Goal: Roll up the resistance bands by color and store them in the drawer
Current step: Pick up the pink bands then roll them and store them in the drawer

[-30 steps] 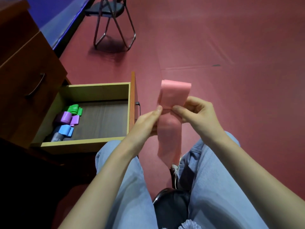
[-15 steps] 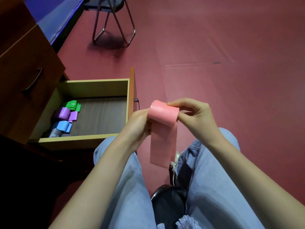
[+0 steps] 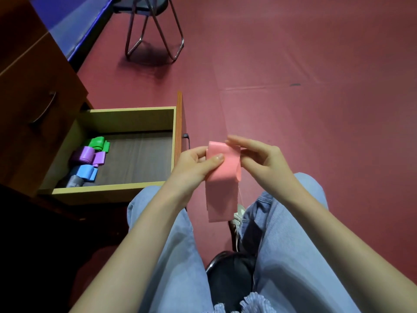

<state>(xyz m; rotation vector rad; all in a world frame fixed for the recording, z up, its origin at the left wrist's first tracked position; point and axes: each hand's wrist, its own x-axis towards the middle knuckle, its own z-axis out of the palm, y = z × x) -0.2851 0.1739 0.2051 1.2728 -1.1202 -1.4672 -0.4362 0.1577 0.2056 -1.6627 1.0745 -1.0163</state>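
Left hand (image 3: pixel 194 168) is curled around the pink band (image 3: pixel 222 177), thumb pressed flat across its front and fingers tucked behind, so that's a firm grip on the rolled top. Right hand (image 3: pixel 261 161) sits at the band's right edge with fingers stretched out and loose, fingertips on the top of the roll and slightly blurred; it touches the band, but whether it's actually pinching it I cannot tell. The band is thin, smooth, matte rubbery sheet, wound into a soft roll up top with a flat tail hanging straight down between the knees in pale blue jeans (image 3: pixel 176 256).

Off to the left, the drawer (image 3: pixel 108 190) stands pulled out, pale wood sides and a dark wood-grain bottom. Four rolled bands are lined up along its left side: green roll (image 3: pixel 98 143) at the back, purple roll (image 3: pixel 86 154) next, blue roll (image 3: pixel 85 171) after that, grey roll (image 3: pixel 75 181) nearest. Each shows a short loose tail.

The cabinet (image 3: pixel 33 91) is brown wood with a curved metal handle. A metal-legged chair (image 3: pixel 153 30) stands well back on the red floor (image 3: pixel 293 75). No labels or writing readable anywhere.
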